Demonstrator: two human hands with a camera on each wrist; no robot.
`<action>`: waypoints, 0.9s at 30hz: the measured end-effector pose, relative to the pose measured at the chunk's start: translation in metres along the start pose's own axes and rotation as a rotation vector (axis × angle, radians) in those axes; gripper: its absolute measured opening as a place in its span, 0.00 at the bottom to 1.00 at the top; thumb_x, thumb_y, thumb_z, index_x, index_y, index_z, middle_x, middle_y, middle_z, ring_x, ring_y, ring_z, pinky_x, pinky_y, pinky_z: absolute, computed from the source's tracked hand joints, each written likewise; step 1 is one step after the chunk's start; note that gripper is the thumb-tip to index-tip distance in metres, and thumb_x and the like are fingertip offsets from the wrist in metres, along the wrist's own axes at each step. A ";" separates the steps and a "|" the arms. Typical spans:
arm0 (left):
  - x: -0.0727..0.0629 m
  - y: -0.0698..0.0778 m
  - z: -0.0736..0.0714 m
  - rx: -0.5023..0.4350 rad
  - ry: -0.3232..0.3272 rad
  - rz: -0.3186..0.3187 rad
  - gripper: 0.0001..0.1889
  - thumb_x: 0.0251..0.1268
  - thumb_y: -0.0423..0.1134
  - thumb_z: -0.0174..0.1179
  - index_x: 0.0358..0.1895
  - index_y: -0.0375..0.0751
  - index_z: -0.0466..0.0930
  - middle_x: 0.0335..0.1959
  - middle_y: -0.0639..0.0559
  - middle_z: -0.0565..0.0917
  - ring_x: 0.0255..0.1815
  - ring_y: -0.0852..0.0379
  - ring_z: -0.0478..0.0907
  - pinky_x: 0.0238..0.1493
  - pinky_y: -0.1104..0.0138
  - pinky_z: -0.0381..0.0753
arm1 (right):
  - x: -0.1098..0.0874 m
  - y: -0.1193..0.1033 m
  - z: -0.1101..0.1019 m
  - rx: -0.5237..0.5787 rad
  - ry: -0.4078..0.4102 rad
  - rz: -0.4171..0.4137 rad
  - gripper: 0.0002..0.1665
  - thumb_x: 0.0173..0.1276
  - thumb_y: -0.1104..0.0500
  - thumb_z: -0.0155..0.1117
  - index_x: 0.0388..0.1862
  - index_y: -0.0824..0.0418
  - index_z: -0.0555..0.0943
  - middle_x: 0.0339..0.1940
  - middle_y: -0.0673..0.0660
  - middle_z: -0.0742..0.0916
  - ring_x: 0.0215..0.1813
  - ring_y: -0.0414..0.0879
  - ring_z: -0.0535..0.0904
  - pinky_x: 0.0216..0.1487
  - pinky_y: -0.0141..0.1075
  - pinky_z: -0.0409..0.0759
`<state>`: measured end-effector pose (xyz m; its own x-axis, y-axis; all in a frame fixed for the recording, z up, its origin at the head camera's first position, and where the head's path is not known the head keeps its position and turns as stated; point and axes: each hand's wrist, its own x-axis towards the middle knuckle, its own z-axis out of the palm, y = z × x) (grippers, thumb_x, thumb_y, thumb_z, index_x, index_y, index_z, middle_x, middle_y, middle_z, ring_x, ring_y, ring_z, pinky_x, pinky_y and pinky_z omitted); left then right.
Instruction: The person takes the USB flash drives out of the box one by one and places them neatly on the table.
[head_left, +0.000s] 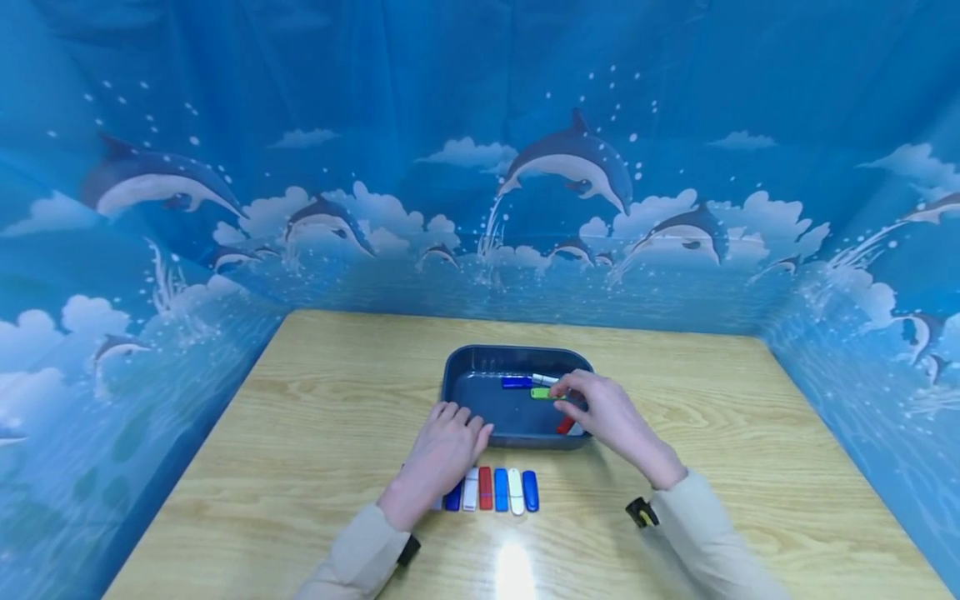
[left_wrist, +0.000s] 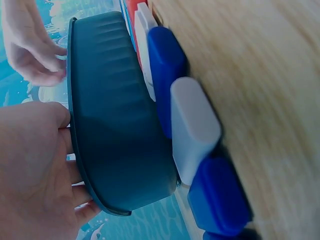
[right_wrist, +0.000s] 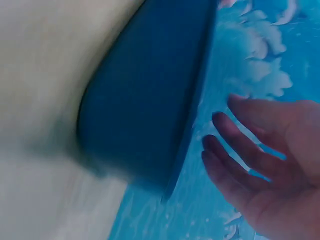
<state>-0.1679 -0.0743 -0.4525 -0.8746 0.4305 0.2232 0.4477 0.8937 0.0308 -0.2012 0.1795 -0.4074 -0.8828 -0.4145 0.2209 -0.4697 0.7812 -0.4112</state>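
A dark blue tray [head_left: 510,417] stands on the table. At its front left, my left hand [head_left: 444,442] rests with the fingers over the rim. In the left wrist view those fingers [left_wrist: 75,172] pass behind the rim. My right hand [head_left: 611,410] hovers above the tray's right side, its bent fingers apart with nothing between them. Near its fingertips in the tray lie a green USB stick [head_left: 540,393], a white USB stick [head_left: 543,380], a blue USB stick [head_left: 516,383] and a red USB stick [head_left: 566,425]. The right fingers partly hide others.
Before the tray, several USB sticks stand side by side in a row, among them a red one [head_left: 486,488], a cream one [head_left: 516,492] and a blue one [head_left: 531,492]. My left arm covers the row's left end. A dolphin-print curtain [head_left: 480,208] surrounds the wooden table [head_left: 360,367].
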 end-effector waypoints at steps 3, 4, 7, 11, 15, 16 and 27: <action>0.000 0.000 0.000 -0.001 -0.009 -0.003 0.22 0.82 0.54 0.45 0.52 0.45 0.86 0.53 0.48 0.87 0.59 0.48 0.80 0.70 0.51 0.71 | 0.010 0.011 0.000 -0.096 -0.113 -0.035 0.11 0.65 0.67 0.72 0.46 0.60 0.87 0.42 0.55 0.88 0.44 0.52 0.85 0.43 0.45 0.85; 0.000 0.000 0.000 -0.002 -0.011 -0.003 0.22 0.82 0.54 0.45 0.52 0.45 0.86 0.53 0.48 0.87 0.59 0.48 0.80 0.70 0.51 0.71 | 0.012 0.014 0.000 -0.120 -0.153 -0.041 0.12 0.64 0.68 0.72 0.46 0.60 0.87 0.43 0.56 0.88 0.46 0.53 0.85 0.45 0.45 0.85; 0.000 -0.001 0.000 0.001 -0.011 -0.001 0.22 0.82 0.54 0.45 0.52 0.45 0.86 0.52 0.48 0.87 0.58 0.48 0.80 0.70 0.51 0.71 | 0.017 0.020 0.003 -0.189 -0.246 -0.043 0.13 0.63 0.71 0.72 0.46 0.61 0.87 0.43 0.56 0.87 0.47 0.54 0.84 0.47 0.46 0.85; 0.000 -0.001 0.000 -0.002 -0.010 0.001 0.22 0.82 0.54 0.45 0.51 0.45 0.86 0.52 0.49 0.87 0.57 0.49 0.80 0.70 0.52 0.72 | 0.023 0.026 0.010 -0.269 -0.276 -0.045 0.13 0.62 0.73 0.72 0.43 0.60 0.88 0.42 0.55 0.87 0.49 0.54 0.84 0.49 0.46 0.85; 0.000 0.000 0.000 -0.004 -0.015 0.000 0.22 0.82 0.54 0.45 0.51 0.45 0.86 0.52 0.49 0.87 0.58 0.48 0.80 0.70 0.51 0.72 | 0.026 0.031 0.016 -0.313 -0.279 -0.067 0.14 0.59 0.75 0.72 0.39 0.60 0.89 0.41 0.55 0.89 0.48 0.53 0.85 0.48 0.46 0.86; 0.000 0.000 0.000 -0.002 -0.014 0.001 0.22 0.82 0.54 0.45 0.51 0.45 0.86 0.52 0.49 0.87 0.58 0.48 0.80 0.70 0.52 0.72 | 0.026 0.031 0.017 -0.315 -0.282 -0.071 0.14 0.58 0.76 0.72 0.38 0.60 0.89 0.40 0.55 0.89 0.47 0.53 0.86 0.47 0.46 0.86; 0.000 -0.001 0.002 0.011 -0.012 0.002 0.22 0.82 0.54 0.44 0.52 0.45 0.86 0.52 0.48 0.87 0.58 0.48 0.80 0.70 0.51 0.71 | 0.032 0.036 0.026 -0.295 -0.271 -0.054 0.11 0.57 0.72 0.74 0.32 0.58 0.87 0.35 0.52 0.89 0.39 0.47 0.84 0.39 0.41 0.85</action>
<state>-0.1689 -0.0750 -0.4540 -0.8760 0.4335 0.2116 0.4473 0.8942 0.0199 -0.2461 0.1825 -0.4386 -0.8441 -0.5357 -0.0221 -0.5292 0.8391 -0.1255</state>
